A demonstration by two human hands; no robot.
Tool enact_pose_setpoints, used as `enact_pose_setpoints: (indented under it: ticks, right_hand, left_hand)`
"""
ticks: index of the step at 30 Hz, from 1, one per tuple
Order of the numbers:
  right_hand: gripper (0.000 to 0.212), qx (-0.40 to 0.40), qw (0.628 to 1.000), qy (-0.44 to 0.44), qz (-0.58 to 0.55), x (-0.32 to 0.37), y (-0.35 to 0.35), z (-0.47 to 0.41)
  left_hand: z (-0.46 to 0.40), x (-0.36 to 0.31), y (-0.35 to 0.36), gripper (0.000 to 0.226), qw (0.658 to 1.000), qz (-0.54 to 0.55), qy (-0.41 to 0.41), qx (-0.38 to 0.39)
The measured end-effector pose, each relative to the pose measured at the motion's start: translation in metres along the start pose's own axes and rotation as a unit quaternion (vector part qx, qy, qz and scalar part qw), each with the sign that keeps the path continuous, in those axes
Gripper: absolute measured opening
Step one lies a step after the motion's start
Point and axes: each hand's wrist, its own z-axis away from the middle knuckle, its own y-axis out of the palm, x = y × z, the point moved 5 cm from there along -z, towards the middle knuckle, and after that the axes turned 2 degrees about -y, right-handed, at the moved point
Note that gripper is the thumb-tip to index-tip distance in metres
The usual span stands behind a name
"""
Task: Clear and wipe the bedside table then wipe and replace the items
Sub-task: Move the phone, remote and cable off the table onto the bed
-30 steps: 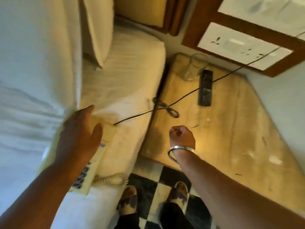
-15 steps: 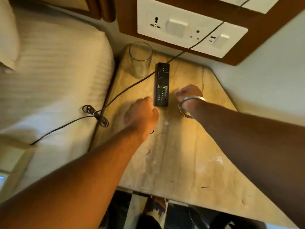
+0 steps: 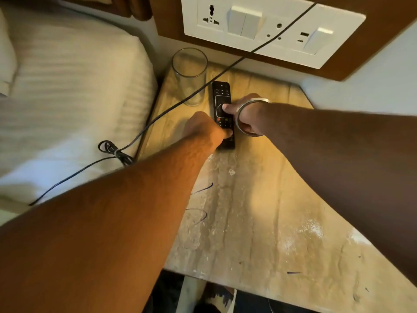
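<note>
Across the left of the view lay the bed [image 3: 67, 91], its white striped sheet running right up to the edge of the counter [image 3: 259, 211], a pale stone-look top marked with white smears and a few dark pen scribbles. Up on the wall behind sat the switch panel [image 3: 270, 30], white plates in a brown wooden frame. And from there the black cable [image 3: 171, 107] came down, sloping across the back of the counter in front of the glass [image 3: 189, 75], over the counter's left edge and onto the bed, where a tied loop of it rested on the sheet.

Both arms reached in, and both went for the same thing! The remote [image 3: 222, 114], black and lying flat, lengthwise, stood just to the right of the clear, upright glass near the back of the counter. The right hand [image 3: 248, 116], with a metal bangle [image 3: 250, 117] round the wrist, came at it from the right, its thumb laid across the middle of the remote's face; the rest of that hand's fingers were hidden behind the wrist, so I could not tell whether it pinched or merely touched. The left hand [image 3: 203, 129] closed in from the left at the remote's near end, fingers curled, thumb touching the lower buttons, though a full grip round the body was not visible.
</note>
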Motion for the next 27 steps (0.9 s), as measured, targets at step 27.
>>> enact_pose_setpoints:
  ticks: [27]
  right_hand:
    - [0.007,0.084,0.982,-0.049,-0.161,0.238,0.169,0.161]
  left_hand:
    - [0.011,0.092,-0.336,0.011,0.991,0.131,0.024,0.025]
